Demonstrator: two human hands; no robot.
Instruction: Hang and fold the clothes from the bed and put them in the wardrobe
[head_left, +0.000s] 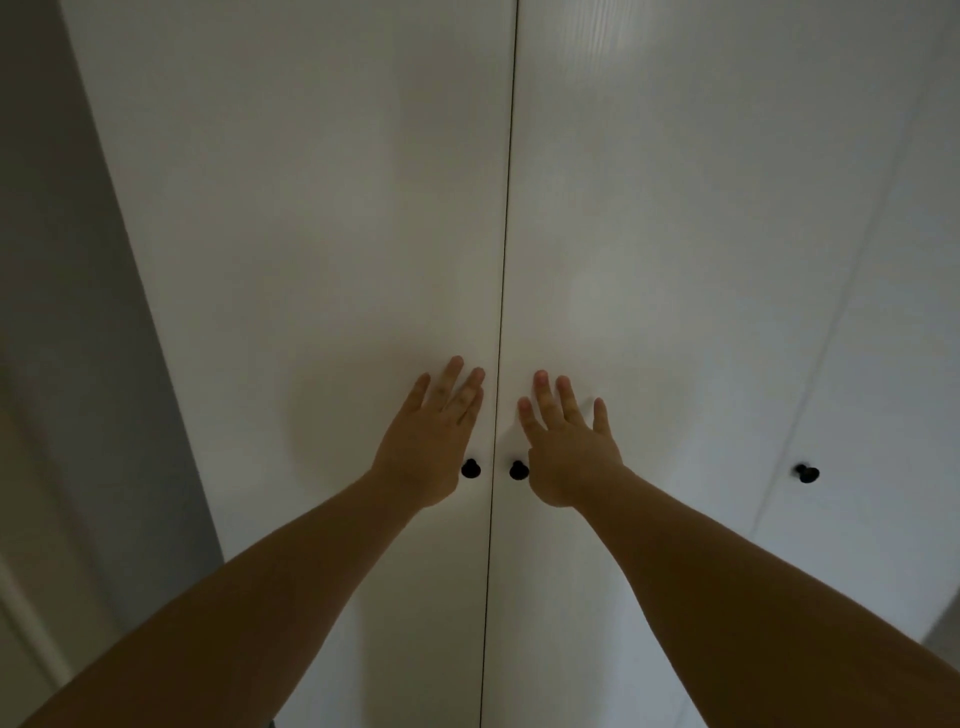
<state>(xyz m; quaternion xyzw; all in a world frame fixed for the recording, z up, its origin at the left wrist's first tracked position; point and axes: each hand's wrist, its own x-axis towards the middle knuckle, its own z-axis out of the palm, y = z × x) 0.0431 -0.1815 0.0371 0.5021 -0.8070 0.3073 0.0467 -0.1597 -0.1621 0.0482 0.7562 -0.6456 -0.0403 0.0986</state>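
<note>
Two bare forearms (249, 597) reach forward to the wardrobe (311, 208), which stands shut directly ahead and fills nearly the whole view. The left hand (431, 441) lies just left of the centre seam (506, 208) and the right hand (566, 447) just right of it. Each has a wide grip, with fingers straight and spread, holding nothing, and palms turned to the door faces (whether they press or only hover just off cannot be told).

The doors are plain, smooth white panels, tall and flat. They look stiff and are probably light to swing, and the slick face gives a palm nothing to pull on. The sensible place to take hold is the pair of small black knobs. The left knob (470, 468) sits just left of the seam, beside the heel of the left hand. The right knob (518, 470) sits just right of it, at the edge of the right hand. A finger-and-thumb pinch would likely suit each.

Well right of the seam, a third knob (806, 473) marks another door (909, 260). Far left of the seam runs a grey wall (52, 208). Neither the clothes nor the bed is in view.
</note>
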